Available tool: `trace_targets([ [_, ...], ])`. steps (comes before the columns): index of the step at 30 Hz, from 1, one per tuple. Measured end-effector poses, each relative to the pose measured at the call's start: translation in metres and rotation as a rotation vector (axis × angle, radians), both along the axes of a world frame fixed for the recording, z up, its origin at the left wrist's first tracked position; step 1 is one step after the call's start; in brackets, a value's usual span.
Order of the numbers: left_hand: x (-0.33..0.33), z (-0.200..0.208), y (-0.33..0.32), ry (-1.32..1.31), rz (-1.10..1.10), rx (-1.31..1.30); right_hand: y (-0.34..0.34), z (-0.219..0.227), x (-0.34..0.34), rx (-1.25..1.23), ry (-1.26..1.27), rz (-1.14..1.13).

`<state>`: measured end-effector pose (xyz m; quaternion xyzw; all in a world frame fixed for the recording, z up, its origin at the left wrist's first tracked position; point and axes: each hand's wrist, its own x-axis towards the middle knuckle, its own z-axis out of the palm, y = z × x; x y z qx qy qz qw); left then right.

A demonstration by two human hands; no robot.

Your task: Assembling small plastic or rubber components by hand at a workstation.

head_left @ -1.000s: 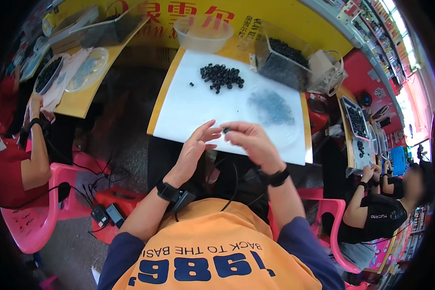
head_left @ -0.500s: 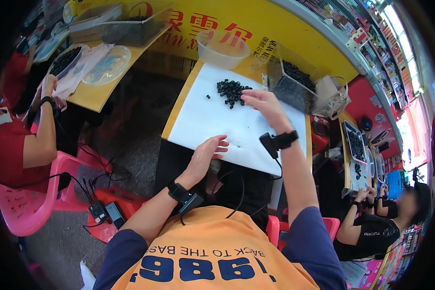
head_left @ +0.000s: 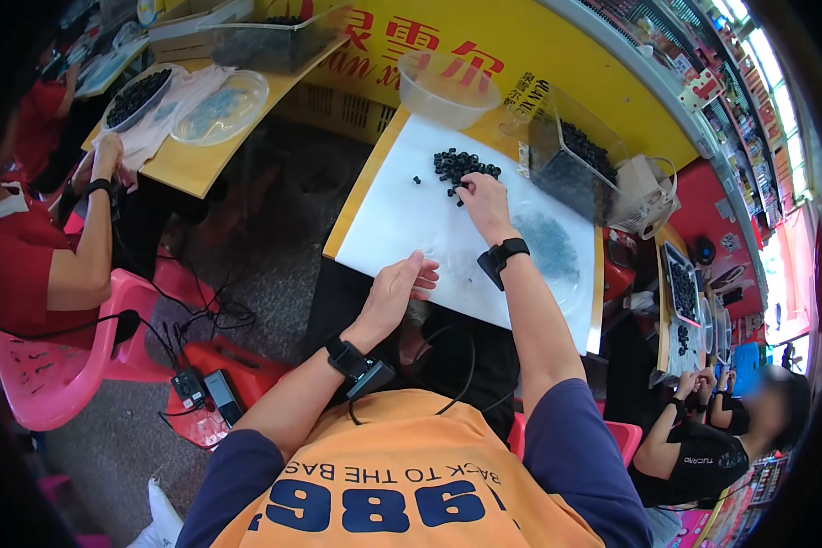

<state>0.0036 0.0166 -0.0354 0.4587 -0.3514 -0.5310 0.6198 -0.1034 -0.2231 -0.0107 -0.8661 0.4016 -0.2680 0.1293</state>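
Black small rings [head_left: 461,168] lie piled at the far end of the white sheet [head_left: 402,219], where the right hand [head_left: 480,201] pinches at them, while the left hand [head_left: 400,285] waits open and empty at the near edge, most rings not yet picked.

Light: bright, even daylight, strongest at the right edge, where the windows [head_left: 765,68] look blown out.
Shadows: soft ones only, darker under the yellow-edged worktop [head_left: 361,196].
Glare: the white paper sheet [head_left: 402,215] runs pretty hot, a bit washed out.
Distortion: heavy fisheye, straight edges bow, black corners.
Sharpness: centre decent; the face at lower right is blurred.
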Motion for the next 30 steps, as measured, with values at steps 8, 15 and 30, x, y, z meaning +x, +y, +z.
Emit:
trace_targets([
  [8, -0.003, 0.015, 0.004, 0.115, 0.061, 0.043, 0.106, 0.036, -0.029, 0.123, -0.314, 0.14],
  [15, -0.018, 0.017, 0.005, 0.253, 0.026, 0.044, 0.188, 0.028, -0.055, 0.113, -0.393, 0.23],
  [30, -0.005, 0.026, -0.047, 0.373, 0.061, 0.138, 0.081, 0.024, -0.212, 0.066, -0.184, -0.215],
])
